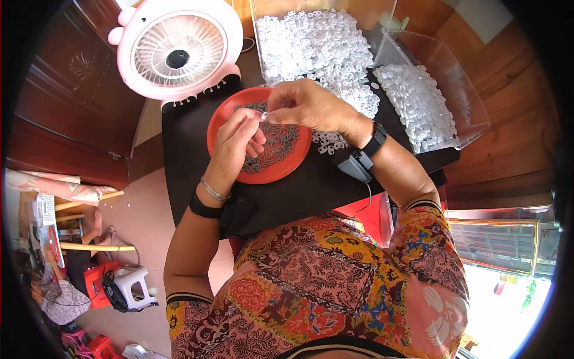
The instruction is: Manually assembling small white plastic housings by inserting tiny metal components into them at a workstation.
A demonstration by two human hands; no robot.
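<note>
Over the red round tray (216,128), my two hands meet at the fingertips. A small white plastic piece (264,116) shows between them. My left hand (239,136) pinches that piece with thumb and forefinger, its other fingers curled. From the right, my right hand (311,106) is closed in a pinch right against the piece; whatever is between its fingertips is too small to make out. Beneath the hands, many small grey screws (278,146) lie loose in the tray, partly covered by my hands.
White plastic pieces (317,39) are heaped at the back, spilling toward the tray. A clear box (469,113) at the right holds white pieces. A pink fan (179,54) stands back left on the black table (185,161). Another person (66,296) sits at the far left, by stools.
</note>
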